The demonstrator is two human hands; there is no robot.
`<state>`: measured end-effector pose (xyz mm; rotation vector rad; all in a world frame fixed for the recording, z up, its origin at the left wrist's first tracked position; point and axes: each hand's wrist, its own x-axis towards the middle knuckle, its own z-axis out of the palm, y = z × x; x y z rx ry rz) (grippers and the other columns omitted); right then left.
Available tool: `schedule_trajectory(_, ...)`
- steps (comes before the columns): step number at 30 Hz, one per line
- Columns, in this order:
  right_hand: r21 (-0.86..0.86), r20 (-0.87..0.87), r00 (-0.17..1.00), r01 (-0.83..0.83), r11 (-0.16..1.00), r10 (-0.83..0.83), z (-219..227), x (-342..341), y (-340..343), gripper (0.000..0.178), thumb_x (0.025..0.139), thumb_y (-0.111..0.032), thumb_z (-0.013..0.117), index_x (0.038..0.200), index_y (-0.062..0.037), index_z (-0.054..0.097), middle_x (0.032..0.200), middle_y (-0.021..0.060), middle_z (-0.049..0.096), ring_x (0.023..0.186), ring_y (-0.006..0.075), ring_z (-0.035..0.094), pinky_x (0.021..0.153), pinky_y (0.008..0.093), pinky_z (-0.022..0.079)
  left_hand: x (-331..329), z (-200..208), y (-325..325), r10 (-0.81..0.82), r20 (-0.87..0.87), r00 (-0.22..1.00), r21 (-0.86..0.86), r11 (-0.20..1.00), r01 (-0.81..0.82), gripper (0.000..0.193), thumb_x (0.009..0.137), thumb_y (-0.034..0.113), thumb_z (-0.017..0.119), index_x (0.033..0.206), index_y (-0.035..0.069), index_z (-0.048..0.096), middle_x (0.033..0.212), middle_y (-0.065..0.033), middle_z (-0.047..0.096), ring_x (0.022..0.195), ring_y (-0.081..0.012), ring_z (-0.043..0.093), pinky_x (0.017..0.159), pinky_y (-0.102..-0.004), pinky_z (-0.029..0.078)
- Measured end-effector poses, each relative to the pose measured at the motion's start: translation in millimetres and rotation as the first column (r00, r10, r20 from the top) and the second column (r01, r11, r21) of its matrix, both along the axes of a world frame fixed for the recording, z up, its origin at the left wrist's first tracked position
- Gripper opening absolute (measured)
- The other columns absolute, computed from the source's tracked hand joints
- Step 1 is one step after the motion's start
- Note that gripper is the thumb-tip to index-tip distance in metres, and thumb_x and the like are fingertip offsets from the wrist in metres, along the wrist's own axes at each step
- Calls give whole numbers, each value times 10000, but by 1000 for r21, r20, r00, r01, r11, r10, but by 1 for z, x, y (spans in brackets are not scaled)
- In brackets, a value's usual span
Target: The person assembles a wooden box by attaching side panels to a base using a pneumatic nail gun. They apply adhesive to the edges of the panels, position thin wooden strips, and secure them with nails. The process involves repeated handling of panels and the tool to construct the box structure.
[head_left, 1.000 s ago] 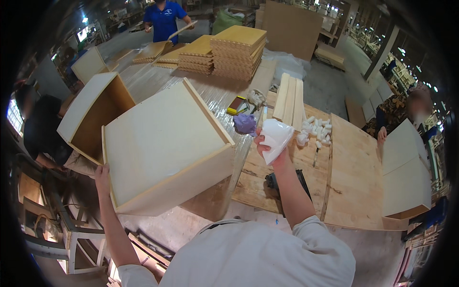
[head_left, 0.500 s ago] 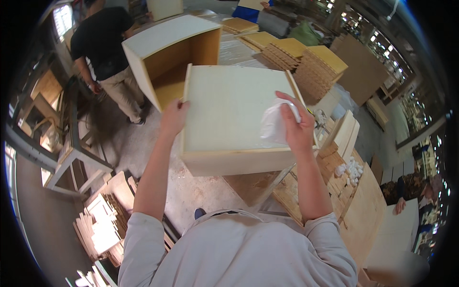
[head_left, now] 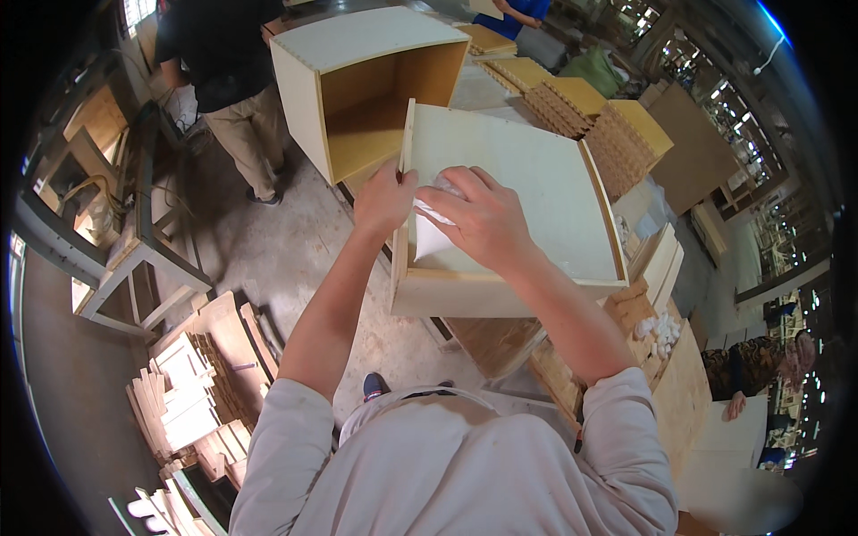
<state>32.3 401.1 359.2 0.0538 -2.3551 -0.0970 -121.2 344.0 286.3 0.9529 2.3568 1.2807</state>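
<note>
Two hands are on one pale wooden box [head_left: 518, 179] at centre frame, and that is where the work sits. Starting at the left of the frame, a stack of small wooden pieces [head_left: 192, 402] lies on the floor at lower left, and a person in dark top and tan trousers [head_left: 237, 89] stands at upper left, well apart from the hands. Moving in, the left hand [head_left: 384, 201] grips the box's left edge, fingers curled over the rim and clamped on it, steadying the piece. Just behind, at upper centre, a second open box [head_left: 357, 80] shows its yellowish inside. Now the right hand [head_left: 483, 219] presses a white cloth [head_left: 433, 228] flat on the box's broad pale face near its left side, fingers closed down over the cloth. My read: this is a wiping pass over the panel, with the near-left corner in hand. Covering the remaining face to the right would call for the cloth to travel that way while the left grip holds firm. At right, stacked notched panels [head_left: 617, 134] wait on the tabletop [head_left: 688, 393].
</note>
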Motion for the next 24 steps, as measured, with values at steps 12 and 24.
schedule_trajectory(12, 77, 13, 1000, 7, 997, -8, 0, 11, 12, 123, 696, -206, 733, 732, -159, 625, 789, 2, 492, 696, 152, 546, 501, 269, 469, -2, -7, 5, 16, -61, 998, 18, 1000, -15, 412, 837, 410, 487, 943, 23, 580, 921, -185, 644, 878, -370, 609, 775, -437, 457)
schedule_trajectory(24, 179, 84, 980, 163, 970, -180, 17, 106, 69, 132, 697, -217, 743, 733, -160, 629, 760, -5, 477, 701, 136, 557, 516, 267, 464, -5, -6, 6, 28, -54, 998, -19, 999, -29, 424, 844, 395, 548, 931, -20, 573, 895, -214, 622, 856, -364, 592, 756, -404, 449)
